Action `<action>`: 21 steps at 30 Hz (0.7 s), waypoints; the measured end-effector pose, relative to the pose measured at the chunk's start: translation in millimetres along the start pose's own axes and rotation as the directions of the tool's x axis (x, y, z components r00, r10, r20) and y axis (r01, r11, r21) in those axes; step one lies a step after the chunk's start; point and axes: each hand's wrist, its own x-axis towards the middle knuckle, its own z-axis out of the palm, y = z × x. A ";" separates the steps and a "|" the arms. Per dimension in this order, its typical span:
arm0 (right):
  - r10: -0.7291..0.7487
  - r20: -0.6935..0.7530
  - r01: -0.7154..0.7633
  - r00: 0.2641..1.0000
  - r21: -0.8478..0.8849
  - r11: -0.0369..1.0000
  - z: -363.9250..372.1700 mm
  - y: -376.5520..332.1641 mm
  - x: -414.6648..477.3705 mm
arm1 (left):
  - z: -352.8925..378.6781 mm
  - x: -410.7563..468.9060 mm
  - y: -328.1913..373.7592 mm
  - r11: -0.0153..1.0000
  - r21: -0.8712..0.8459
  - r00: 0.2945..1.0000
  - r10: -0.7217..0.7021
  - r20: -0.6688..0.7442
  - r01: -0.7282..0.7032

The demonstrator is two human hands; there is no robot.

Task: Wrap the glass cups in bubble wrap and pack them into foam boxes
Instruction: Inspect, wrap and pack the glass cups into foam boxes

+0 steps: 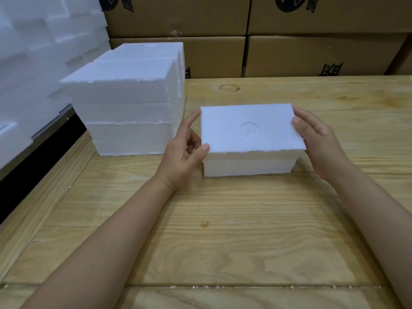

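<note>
**Seating the lid squarely**

Both hands are gripping the foam lid (250,128) at its short ends: the left hand (182,157) and the right hand (321,141) are half-curled around it, over the foam box (247,167) mid-table (223,219). Pressing evenly should avoid crumbling edges. Cups aren't showing.

The light on my table (223,219) is even and soft, fairly bright, with a warm cast. My left hand (180,161) drops a faint shadow on the wood below it, and my right hand (321,141) does the same. The box (249,132) between them is near blown white, its round stamp barely showing. The picture is slightly soft overall. Beyond my left hand the foam (33,52) blurs and bends at the edge. The cartons (312,52) beyond my hands sit dimmer.
</note>
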 end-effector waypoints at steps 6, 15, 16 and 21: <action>0.003 -0.048 0.000 0.999 0.066 0.998 7.5 7.0 2.6 | 1.5 6.6 1.5 0.998 0.007 0.997 -0.070 0.036 0.070; 0.118 -0.001 -0.118 0.993 0.118 0.986 8.5 10.7 6.4 | 1.6 5.7 5.3 0.985 -0.003 0.982 -0.171 0.079 0.172; 0.125 0.003 -0.125 0.992 0.116 0.985 8.1 12.8 7.4 | 1.2 5.7 5.7 0.985 -0.008 0.980 -0.173 0.093 0.175; 0.120 0.123 -0.114 0.985 -0.051 0.992 -0.8 14.4 5.0 | -6.3 2.8 6.2 0.940 -0.140 0.921 -0.263 0.287 0.312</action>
